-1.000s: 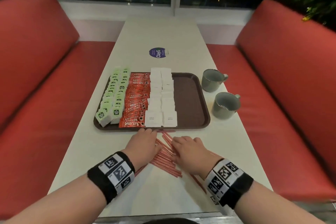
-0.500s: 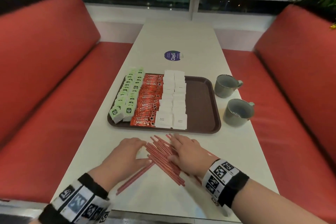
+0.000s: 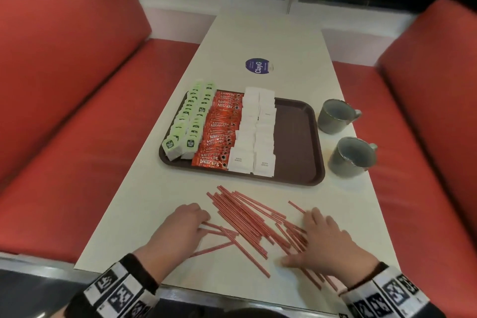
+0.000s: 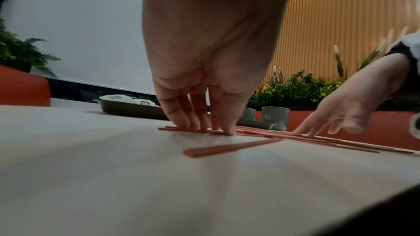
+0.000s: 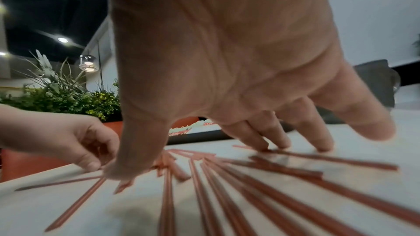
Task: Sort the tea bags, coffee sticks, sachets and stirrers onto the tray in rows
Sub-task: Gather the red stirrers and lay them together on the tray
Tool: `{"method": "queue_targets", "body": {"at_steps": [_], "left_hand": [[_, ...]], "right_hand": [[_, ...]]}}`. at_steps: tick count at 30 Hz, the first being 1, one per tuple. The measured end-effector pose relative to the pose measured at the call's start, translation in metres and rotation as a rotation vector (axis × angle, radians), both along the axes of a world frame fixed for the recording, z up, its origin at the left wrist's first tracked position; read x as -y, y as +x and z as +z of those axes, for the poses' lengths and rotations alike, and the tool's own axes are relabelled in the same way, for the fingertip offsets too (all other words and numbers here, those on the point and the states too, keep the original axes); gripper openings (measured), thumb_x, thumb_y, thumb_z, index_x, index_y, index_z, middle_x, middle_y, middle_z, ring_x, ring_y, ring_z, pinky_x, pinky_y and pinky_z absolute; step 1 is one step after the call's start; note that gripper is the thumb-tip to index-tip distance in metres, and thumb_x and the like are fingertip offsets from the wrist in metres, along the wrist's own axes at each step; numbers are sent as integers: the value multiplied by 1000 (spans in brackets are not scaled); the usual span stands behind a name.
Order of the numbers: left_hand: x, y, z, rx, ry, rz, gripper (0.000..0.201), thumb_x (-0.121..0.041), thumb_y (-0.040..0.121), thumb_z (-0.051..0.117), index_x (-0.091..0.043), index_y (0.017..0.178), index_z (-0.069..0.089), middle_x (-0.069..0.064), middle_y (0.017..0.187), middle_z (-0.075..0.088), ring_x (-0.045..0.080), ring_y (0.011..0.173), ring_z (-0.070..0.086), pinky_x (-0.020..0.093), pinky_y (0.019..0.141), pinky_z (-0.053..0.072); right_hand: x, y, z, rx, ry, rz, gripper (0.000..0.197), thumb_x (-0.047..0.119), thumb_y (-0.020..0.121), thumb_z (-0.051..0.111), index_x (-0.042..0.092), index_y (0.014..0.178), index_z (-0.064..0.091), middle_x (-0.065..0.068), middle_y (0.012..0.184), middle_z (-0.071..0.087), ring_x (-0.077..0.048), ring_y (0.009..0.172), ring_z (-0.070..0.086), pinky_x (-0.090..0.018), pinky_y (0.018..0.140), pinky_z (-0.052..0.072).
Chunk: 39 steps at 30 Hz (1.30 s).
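- Since the earlier frame the two hands have drawn apart and the stirrers (image 3: 254,222) lie fanned wider on the bench (image 3: 260,41), just short of the tray (image 3: 296,142).
- To do this well, sweep both hands inward, squaring the stirrers into one parallel bundle before lifting.
- Left hand (image 3: 178,227): fingers bent down, tips pressing stirrer ends, gripping none.
- Right hand (image 3: 327,240): fingers spread flat on the stirrers.

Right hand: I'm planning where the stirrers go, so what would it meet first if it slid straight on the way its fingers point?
Probably the tray's near rim at its bare right part; the right hand lies on the stirrers, pointing up-table. Depth is uncertain.
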<state>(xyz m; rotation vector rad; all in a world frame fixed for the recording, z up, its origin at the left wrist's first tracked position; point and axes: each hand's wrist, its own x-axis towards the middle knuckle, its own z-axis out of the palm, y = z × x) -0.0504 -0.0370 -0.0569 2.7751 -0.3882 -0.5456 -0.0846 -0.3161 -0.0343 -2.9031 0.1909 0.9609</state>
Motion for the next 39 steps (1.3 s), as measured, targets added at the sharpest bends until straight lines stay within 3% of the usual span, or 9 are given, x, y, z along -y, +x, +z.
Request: {"method": "queue_targets", "body": {"at_steps": [5,8,10,13,19,24,30,35,39], "left_hand": [[18,5,5,33,-66,-67,31,-26,95,51,-24,124,59,-5,118,55,14,113,47,23,92,38],[18,-1,13,-17,-117,-107,47,-39,87,61,-32,133,50,-13,126,50,8,117,40,20,96,34],[14,-6,17,-27,-3,-169,61,-42,82,66,-34,137,43,-14,133,45,9,121,37,22,99,33],[12,-6,14,-22,160,-221,59,-35,83,67,-31,137,44,-10,139,43,14,125,37,27,101,37],[27,-2,10,53,172,-273,35,-10,91,43,-23,120,58,0,119,58,22,111,52,31,84,41],[42,7,7,31,62,-276,33,-4,90,45,-15,114,64,4,114,63,24,107,59,36,90,47],[30,13,8,87,32,-114,22,-8,88,51,-16,105,60,2,107,57,22,103,56,31,82,43],[4,17,2,60,136,-31,39,-23,85,61,-21,123,50,0,120,49,23,110,47,34,89,45],[18,19,-1,74,154,-38,28,-17,90,55,-16,119,51,6,119,55,24,108,54,32,85,42]], "right_hand": [[-18,8,-15,60,78,42,123,91,63,34,12,151,1,-5,160,0,-27,145,6,-49,115,22],[-30,20,-11,115,130,82,113,86,67,44,15,149,13,-2,155,17,-26,140,20,-47,113,26],[-42,27,-7,154,153,148,114,84,63,53,17,148,18,-1,149,28,-25,133,29,-45,110,30],[-63,34,-7,184,142,281,116,79,59,63,15,146,22,-2,140,34,-25,125,34,-43,107,33],[-93,39,-11,239,203,416,64,46,72,69,14,122,46,-5,118,42,-25,108,40,-38,89,39],[-99,40,-20,305,243,402,34,33,87,57,13,113,50,-7,115,48,-27,106,46,-33,79,35],[-105,40,-16,308,224,381,27,20,88,50,9,113,48,-11,115,49,-30,105,46,-35,76,33],[-114,44,-20,296,204,344,26,13,89,45,9,115,48,-12,116,49,-31,104,47,-36,79,36],[-117,46,-24,295,203,343,27,14,91,42,7,117,48,-13,117,51,-31,106,48,-36,80,37]]}}
